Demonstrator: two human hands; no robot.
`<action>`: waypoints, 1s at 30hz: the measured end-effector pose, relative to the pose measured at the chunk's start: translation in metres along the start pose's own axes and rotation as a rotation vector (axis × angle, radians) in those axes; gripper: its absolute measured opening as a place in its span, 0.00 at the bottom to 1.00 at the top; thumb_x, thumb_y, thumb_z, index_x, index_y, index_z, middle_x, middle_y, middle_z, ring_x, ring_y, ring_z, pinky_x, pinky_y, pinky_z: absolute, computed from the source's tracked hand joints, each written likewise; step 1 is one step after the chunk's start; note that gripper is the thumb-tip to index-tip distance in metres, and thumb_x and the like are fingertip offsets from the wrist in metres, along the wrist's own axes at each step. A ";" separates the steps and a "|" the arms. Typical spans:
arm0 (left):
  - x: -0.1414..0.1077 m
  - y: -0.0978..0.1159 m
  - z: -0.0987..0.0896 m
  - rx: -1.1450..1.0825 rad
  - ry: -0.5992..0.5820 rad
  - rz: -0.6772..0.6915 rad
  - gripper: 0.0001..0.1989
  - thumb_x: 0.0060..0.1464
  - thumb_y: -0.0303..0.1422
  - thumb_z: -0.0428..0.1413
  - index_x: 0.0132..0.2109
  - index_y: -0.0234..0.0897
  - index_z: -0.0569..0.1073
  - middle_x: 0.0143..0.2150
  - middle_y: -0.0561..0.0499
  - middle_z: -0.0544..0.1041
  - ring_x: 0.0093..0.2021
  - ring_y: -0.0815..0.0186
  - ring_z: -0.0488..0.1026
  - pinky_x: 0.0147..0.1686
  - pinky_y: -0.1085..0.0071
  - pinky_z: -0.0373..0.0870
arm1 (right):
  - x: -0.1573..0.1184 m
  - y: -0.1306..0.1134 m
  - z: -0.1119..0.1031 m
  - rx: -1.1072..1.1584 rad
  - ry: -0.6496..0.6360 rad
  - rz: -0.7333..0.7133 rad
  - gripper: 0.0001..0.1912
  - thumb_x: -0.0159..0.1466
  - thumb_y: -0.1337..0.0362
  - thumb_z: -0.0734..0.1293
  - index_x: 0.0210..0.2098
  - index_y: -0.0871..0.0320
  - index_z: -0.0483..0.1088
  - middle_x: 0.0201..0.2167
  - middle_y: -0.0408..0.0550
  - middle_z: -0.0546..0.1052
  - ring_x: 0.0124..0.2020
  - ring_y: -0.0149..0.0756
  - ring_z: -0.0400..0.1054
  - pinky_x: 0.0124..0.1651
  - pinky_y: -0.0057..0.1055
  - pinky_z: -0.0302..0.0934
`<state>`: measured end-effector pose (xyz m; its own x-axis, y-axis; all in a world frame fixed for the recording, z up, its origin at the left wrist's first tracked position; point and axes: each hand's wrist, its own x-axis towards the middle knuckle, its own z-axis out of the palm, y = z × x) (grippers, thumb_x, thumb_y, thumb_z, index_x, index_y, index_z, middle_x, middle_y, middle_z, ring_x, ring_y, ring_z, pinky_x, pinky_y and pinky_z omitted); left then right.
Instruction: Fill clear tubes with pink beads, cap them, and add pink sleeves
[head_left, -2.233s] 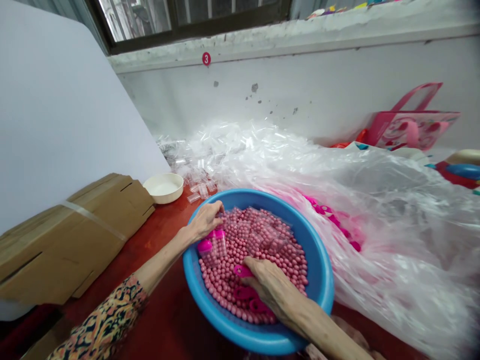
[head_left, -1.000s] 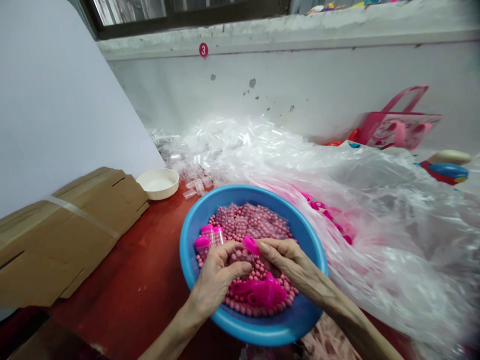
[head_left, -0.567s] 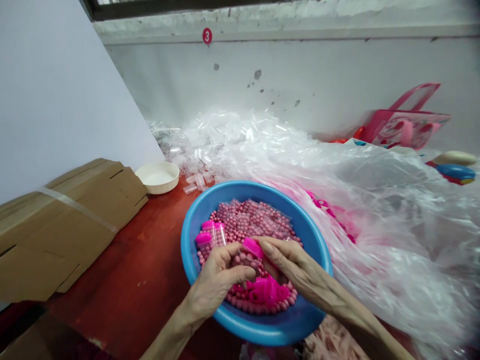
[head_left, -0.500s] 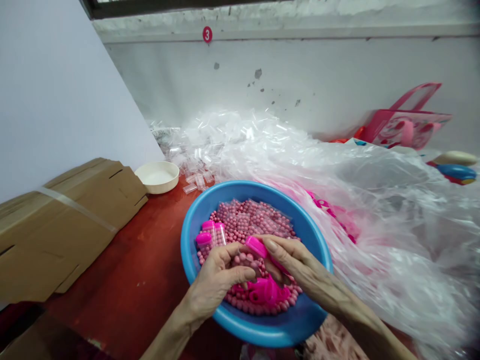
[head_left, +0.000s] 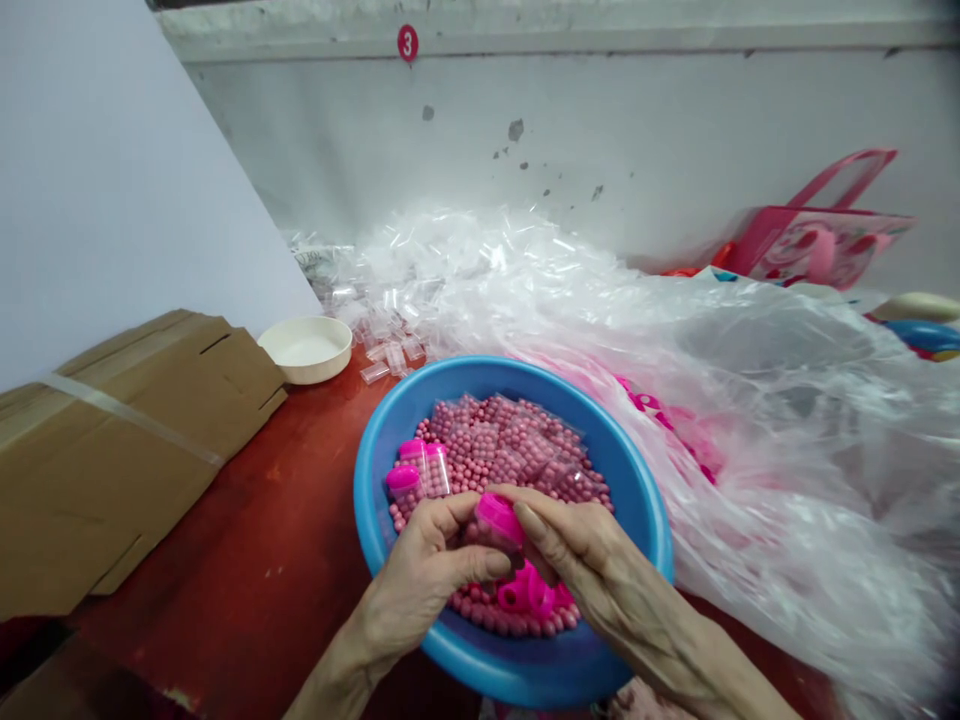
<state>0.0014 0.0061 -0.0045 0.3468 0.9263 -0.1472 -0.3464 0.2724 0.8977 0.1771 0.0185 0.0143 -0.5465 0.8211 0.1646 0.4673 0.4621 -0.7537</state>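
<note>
Vs. 2.2 s ago, L hand (head_left: 429, 585) & R hand (head_left: 600, 565) no longer apart: both now meet over blue basin (head_left: 480, 675), pinching clear tube (head_left: 495, 535). Pink cap (head_left: 499, 518) now sits on tube, not tilted off it as 0.5 s ago. Red 3 tag (head_left: 407, 43) sits higher in view.

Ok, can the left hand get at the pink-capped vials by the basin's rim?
Probably yes: the left hand sits just below the pink-capped vials, with only loose beads between, though it is holding another vial.
</note>
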 end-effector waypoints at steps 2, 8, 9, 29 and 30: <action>0.000 0.000 0.001 -0.002 -0.002 0.008 0.05 0.43 0.24 0.61 0.32 0.35 0.77 0.27 0.54 0.72 0.28 0.71 0.66 0.29 0.78 0.64 | -0.005 0.009 0.003 -0.082 0.010 -0.065 0.20 0.66 0.66 0.55 0.56 0.51 0.64 0.40 0.46 0.78 0.35 0.35 0.73 0.39 0.31 0.67; 0.000 0.003 0.005 0.074 -0.008 0.034 0.04 0.45 0.23 0.58 0.31 0.35 0.76 0.25 0.55 0.68 0.26 0.73 0.60 0.26 0.78 0.59 | -0.015 0.027 0.006 -0.138 -0.003 -0.135 0.27 0.62 0.71 0.54 0.59 0.52 0.60 0.50 0.47 0.74 0.48 0.38 0.71 0.47 0.37 0.67; -0.001 0.003 0.005 0.097 -0.002 0.037 0.04 0.45 0.23 0.58 0.31 0.35 0.75 0.25 0.56 0.67 0.26 0.73 0.59 0.26 0.78 0.58 | -0.014 0.027 0.005 -0.143 -0.007 -0.153 0.27 0.61 0.72 0.54 0.59 0.53 0.60 0.50 0.47 0.74 0.47 0.38 0.71 0.48 0.36 0.67; -0.007 0.001 0.002 0.286 -0.095 0.037 0.10 0.59 0.35 0.49 0.30 0.36 0.64 0.26 0.56 0.62 0.29 0.70 0.59 0.30 0.74 0.57 | -0.004 0.009 0.011 -0.630 0.137 -0.349 0.29 0.59 0.79 0.50 0.60 0.64 0.53 0.27 0.49 0.74 0.24 0.36 0.70 0.24 0.29 0.67; -0.007 0.000 0.002 0.301 -0.092 0.045 0.11 0.60 0.35 0.48 0.30 0.36 0.64 0.26 0.56 0.62 0.30 0.70 0.59 0.31 0.74 0.58 | -0.005 0.010 0.012 -0.632 0.152 -0.353 0.29 0.60 0.79 0.50 0.60 0.63 0.52 0.28 0.50 0.74 0.26 0.36 0.70 0.25 0.29 0.67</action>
<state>0.0004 -0.0006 -0.0024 0.4194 0.9044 -0.0785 -0.0943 0.1295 0.9871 0.1762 0.0151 -0.0018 -0.6576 0.6041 0.4501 0.6178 0.7743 -0.1367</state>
